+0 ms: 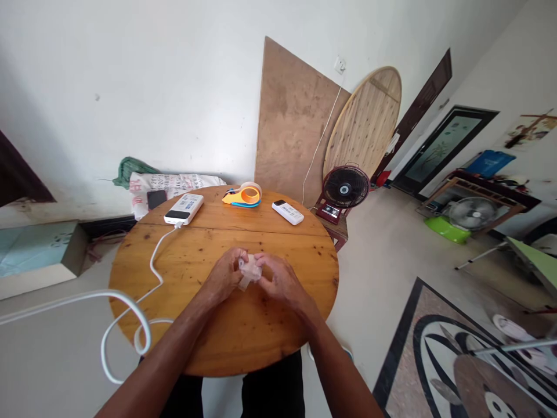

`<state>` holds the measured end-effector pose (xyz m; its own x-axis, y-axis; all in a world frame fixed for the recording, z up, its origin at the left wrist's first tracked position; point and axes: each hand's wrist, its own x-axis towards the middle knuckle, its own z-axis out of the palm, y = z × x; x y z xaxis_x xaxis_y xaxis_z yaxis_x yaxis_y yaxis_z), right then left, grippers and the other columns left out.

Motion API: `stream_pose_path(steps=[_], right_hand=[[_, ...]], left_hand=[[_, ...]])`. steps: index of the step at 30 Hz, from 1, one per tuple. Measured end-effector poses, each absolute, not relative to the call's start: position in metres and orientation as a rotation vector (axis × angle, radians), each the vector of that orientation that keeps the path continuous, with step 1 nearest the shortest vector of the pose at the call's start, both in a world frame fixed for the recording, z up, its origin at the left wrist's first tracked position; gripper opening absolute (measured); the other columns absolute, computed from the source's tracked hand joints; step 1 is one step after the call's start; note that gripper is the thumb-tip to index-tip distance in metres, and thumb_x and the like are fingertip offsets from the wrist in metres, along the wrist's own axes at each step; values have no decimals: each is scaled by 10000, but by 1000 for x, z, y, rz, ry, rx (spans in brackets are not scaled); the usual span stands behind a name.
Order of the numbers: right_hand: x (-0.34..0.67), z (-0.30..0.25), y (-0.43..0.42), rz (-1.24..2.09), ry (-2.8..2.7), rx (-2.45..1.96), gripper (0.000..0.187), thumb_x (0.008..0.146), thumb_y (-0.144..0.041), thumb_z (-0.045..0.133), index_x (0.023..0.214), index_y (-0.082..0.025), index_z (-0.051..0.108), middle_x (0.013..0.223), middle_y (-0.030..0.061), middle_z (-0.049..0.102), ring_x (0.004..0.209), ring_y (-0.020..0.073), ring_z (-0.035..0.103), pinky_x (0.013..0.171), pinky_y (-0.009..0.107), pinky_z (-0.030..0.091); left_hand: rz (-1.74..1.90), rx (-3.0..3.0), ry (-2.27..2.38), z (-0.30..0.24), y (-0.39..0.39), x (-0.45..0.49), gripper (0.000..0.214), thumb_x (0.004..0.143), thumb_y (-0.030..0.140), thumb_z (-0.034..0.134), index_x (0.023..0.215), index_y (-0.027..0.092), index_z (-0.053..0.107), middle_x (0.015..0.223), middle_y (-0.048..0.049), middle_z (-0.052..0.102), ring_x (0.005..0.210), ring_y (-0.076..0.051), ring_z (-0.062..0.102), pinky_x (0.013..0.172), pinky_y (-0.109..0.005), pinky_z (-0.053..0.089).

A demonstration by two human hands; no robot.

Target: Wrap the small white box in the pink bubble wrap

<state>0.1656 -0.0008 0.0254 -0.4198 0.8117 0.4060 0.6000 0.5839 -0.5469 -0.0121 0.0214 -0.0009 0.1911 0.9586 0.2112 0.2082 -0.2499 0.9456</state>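
Note:
Between my hands, just above the round wooden table (287,325), is a small whitish package (251,268) that looks wrapped in clear film or tape. A loose clear strip (244,284) sticks out from its lower left side. My left hand (227,271) pinches the package at its left end, fingers bent around it. From the other side, my right hand (279,280) grips it with thumb and fingertips. What lies inside the wrapping is too small to make out. Farther back on the table stands an orange and blue tape dispenser (243,195) with a roll of tape in it.
At the table's back left lies a white power bank (184,209), its white cable (153,261) looping over the left edge. A second white power bank (288,212) lies at the back right. Beyond the table, a black fan (345,188) stands on a wooden stool (338,230).

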Motion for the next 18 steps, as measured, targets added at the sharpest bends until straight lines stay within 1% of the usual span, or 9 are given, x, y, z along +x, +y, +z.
stream_pose_path(steps=[3, 6, 9, 12, 15, 18], right_hand=[[163, 21, -7, 298, -2204, -1122, 291, 792, -166, 596, 1075, -232, 575, 1226, 60, 615, 1132, 199, 555, 960, 347, 376], [162, 16, -8, 229, -2206, -1125, 284, 807, -171, 598, 1084, -234, 576, 1224, 66, 617, 1126, 198, 557, 955, 348, 370], [162, 11, -8, 206, -2187, -1121, 237, 816, -164, 583, 1045, -225, 585, 1241, 68, 606, 1148, 198, 541, 953, 347, 370], [163, 7, -8, 213, -2201, -1109, 248, 806, -120, 556, 1028, -224, 585, 1271, 65, 585, 1178, 192, 520, 953, 347, 371], [164, 6, -8, 217, -2212, -1109, 263, 799, -93, 536, 1022, -227, 578, 1279, 64, 578, 1187, 192, 513, 950, 351, 377], [167, 9, -7, 239, -2252, -1079, 252, 803, -92, 524, 1017, -219, 569, 1294, 73, 566, 1215, 196, 492, 973, 361, 375]], left_hand=[[1146, 1832, 1261, -2, 19, -15, 173, 660, 271, 603, 804, 207, 532, 1013, -29, 624, 916, -196, 590, 736, -290, 466], [1122, 2018, 1357, -2, 17, -16, 150, 687, 252, 576, 829, 215, 546, 1029, -31, 642, 973, -214, 589, 832, -331, 456], [1105, 2117, 1358, -5, 15, -18, 179, 714, 254, 566, 886, 209, 560, 1120, -62, 638, 1026, -228, 587, 898, -371, 453], [1135, 2132, 1355, -11, 12, -22, 203, 764, 255, 531, 952, 198, 582, 1201, -90, 617, 1084, -229, 581, 922, -381, 468], [1165, 2190, 1305, -15, 7, -30, 229, 818, 259, 493, 1004, 192, 610, 1249, -101, 595, 1145, -221, 560, 965, -388, 463], [1130, 2338, 1248, -17, 3, -39, 272, 832, 245, 501, 1074, 201, 616, 1299, -99, 566, 1205, -222, 524, 1004, -403, 446]])
